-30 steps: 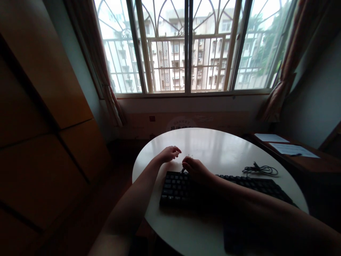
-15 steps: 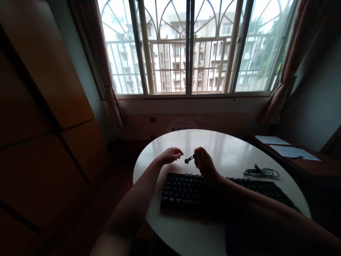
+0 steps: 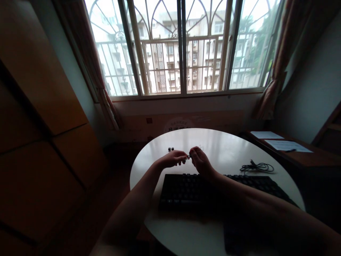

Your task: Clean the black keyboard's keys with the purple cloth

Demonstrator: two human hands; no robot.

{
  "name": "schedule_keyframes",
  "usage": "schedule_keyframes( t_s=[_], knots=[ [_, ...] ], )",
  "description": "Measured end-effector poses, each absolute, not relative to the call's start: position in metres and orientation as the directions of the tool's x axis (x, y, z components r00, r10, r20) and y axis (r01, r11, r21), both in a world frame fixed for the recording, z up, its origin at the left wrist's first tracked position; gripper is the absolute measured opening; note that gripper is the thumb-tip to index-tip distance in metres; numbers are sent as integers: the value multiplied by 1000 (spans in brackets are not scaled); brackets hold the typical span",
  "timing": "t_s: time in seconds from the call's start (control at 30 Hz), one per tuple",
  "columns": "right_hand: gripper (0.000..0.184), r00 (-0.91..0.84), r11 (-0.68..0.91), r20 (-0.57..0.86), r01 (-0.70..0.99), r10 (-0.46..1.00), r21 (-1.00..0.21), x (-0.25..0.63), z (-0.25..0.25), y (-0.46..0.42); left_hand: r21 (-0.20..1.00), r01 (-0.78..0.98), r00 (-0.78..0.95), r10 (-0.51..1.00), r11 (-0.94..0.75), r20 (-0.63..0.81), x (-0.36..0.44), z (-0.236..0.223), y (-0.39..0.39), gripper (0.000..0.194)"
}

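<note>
A black keyboard (image 3: 181, 193) lies on the white table under my wrists and forearms. My right hand (image 3: 199, 160) is closed around a slim dark keycap puller (image 3: 189, 155), most of it hidden by the fingers. Its tip points left and meets the fingers of my left hand (image 3: 172, 158). Those fingers are pinched at the tip, on what looks like a small black keycap (image 3: 183, 161), mostly covered. Beyond my left hand, two loose black keycaps (image 3: 171, 149) sit side by side. Thin wire loops (image 3: 201, 147) show just behind my right hand; whether they are held is unclear.
A coiled black cable (image 3: 257, 166) rests on the right of the round white table (image 3: 186, 227). Sheets of paper (image 3: 289, 145) with a dark pen lie on a brown desk at right. A barred window (image 3: 181, 49) is ahead, wooden cabinets (image 3: 71, 149) left.
My left hand has moved right to the tip of the puller and closed there; before, it was apart with fingers loose. The view has turned slightly, and the two loose keycaps now show.
</note>
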State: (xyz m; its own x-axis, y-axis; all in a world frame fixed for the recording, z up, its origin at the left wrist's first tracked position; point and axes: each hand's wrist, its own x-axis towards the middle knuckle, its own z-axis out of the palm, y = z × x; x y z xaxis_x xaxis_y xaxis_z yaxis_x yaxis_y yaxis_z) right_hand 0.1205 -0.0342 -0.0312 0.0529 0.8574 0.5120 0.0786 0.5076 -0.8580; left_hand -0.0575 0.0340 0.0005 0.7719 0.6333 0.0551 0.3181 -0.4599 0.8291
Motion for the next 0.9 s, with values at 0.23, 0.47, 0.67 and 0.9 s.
schedule_keyframes(
  t_s=[0.23,0.47,0.67,0.9],
  knots=[
    [30,48,500,506,99,861,-861,123,-33,-32,864,326,725,688,-383,31,-55,-3,37,26],
    [27,91,521,533,124,841,-844,121,-34,-31,857,338,702,711,-389,46,-52,-4,36,31],
    [25,157,498,516,145,842,-855,127,-33,-27,858,311,656,746,-410,119,-58,-1,42,41],
    [29,125,521,546,188,828,-833,128,-32,-30,842,355,537,826,-405,171,-64,-2,48,37]
  ],
)
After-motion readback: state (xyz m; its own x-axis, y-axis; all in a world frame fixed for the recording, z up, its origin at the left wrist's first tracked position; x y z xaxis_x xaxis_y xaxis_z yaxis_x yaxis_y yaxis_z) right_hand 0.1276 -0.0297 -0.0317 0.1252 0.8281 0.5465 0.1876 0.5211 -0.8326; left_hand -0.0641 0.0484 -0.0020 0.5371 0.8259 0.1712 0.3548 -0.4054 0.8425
